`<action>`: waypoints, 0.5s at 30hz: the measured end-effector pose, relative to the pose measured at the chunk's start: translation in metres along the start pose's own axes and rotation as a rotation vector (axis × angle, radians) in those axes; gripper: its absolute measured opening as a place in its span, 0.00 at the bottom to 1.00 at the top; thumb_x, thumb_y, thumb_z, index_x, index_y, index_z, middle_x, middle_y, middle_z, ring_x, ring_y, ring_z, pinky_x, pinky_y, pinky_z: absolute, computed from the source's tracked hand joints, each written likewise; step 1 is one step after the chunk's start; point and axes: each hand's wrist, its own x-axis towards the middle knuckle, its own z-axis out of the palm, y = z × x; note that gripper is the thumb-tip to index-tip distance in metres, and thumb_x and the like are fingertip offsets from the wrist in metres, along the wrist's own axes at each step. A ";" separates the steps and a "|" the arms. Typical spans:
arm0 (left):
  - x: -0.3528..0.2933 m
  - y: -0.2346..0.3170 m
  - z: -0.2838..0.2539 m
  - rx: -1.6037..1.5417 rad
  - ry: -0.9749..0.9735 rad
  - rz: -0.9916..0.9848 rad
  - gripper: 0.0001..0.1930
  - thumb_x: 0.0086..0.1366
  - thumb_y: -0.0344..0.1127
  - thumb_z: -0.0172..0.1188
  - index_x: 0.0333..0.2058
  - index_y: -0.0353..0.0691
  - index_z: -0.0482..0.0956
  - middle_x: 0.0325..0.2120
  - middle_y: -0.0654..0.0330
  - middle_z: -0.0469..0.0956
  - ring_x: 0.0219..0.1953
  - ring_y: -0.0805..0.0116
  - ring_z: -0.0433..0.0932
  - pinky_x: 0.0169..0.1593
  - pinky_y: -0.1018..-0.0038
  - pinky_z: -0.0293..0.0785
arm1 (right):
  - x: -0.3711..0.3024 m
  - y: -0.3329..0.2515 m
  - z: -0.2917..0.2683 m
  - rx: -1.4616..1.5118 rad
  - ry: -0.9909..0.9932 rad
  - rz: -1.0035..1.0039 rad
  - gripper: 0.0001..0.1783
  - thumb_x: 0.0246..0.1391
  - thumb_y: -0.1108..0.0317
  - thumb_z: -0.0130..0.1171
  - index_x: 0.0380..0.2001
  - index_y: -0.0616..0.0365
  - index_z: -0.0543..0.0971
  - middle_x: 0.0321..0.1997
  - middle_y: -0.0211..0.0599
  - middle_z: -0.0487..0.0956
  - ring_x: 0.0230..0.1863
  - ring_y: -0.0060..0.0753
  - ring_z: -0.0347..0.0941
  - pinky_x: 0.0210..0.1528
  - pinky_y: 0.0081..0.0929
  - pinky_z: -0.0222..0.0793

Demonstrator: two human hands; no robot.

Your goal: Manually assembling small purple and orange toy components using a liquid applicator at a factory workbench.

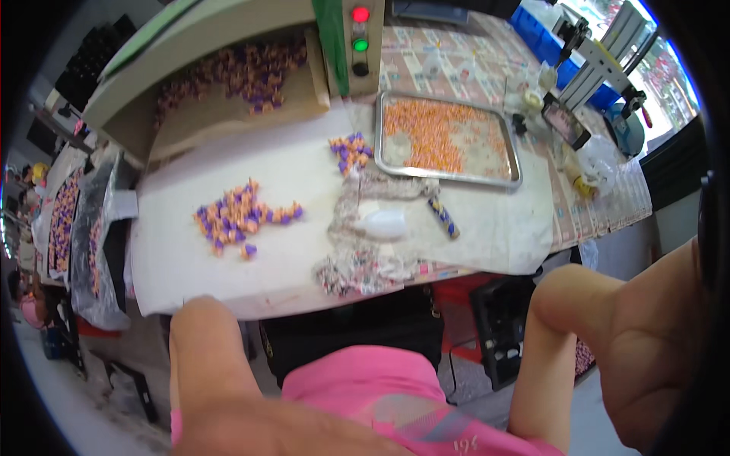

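My left hand (281,429) is raised very close at the lower edge, blurred. Its fingers cannot be made out. On the right, my right hand (658,346) is also lifted close to the view, with palm and wrist showing and its fingers lost in the dark rim. Neither hand touches anything on the white-covered table (175,281). Small purple and peach pieces (236,216) lie in a loose pile there, and a smaller cluster (352,153) sits beside a metal tray (449,179) of tiny orange pieces (430,137).
A tunnel-like machine (122,114) with red and green lights holds more pieces at the back left. A white scoop-like thing (382,223), crumpled cloth (357,272) and a patterned tube (443,218) lie mid-table. A phone (566,121) on a stand is at the right.
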 end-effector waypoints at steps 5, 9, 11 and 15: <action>0.072 0.032 0.061 -0.676 0.503 -0.277 0.12 0.59 0.39 0.61 0.40 0.41 0.78 0.34 0.58 0.76 0.36 0.66 0.74 0.42 0.72 0.71 | 0.046 0.024 0.014 0.000 -0.044 -0.158 0.11 0.54 0.64 0.61 0.35 0.58 0.73 0.39 0.22 0.73 0.28 0.14 0.62 0.28 0.16 0.62; 0.098 0.069 0.106 -1.081 0.795 -0.481 0.16 0.59 0.42 0.62 0.41 0.38 0.77 0.36 0.55 0.77 0.40 0.65 0.74 0.47 0.71 0.71 | 0.083 0.025 0.008 -0.002 -0.066 -0.246 0.11 0.55 0.64 0.60 0.36 0.58 0.72 0.39 0.23 0.73 0.28 0.15 0.62 0.29 0.17 0.62; 0.087 0.083 0.131 -1.223 0.880 -0.645 0.17 0.59 0.42 0.61 0.41 0.37 0.77 0.37 0.55 0.77 0.41 0.65 0.74 0.48 0.71 0.71 | 0.101 0.032 0.014 -0.019 -0.079 -0.279 0.12 0.55 0.64 0.59 0.37 0.58 0.72 0.39 0.24 0.73 0.29 0.15 0.62 0.29 0.17 0.62; -0.125 0.082 0.148 -1.490 1.057 -0.942 0.18 0.59 0.43 0.61 0.42 0.36 0.76 0.39 0.53 0.77 0.44 0.64 0.74 0.50 0.70 0.72 | 0.116 0.030 0.013 -0.001 -0.104 -0.337 0.12 0.56 0.63 0.58 0.38 0.59 0.72 0.39 0.24 0.73 0.29 0.16 0.62 0.29 0.18 0.62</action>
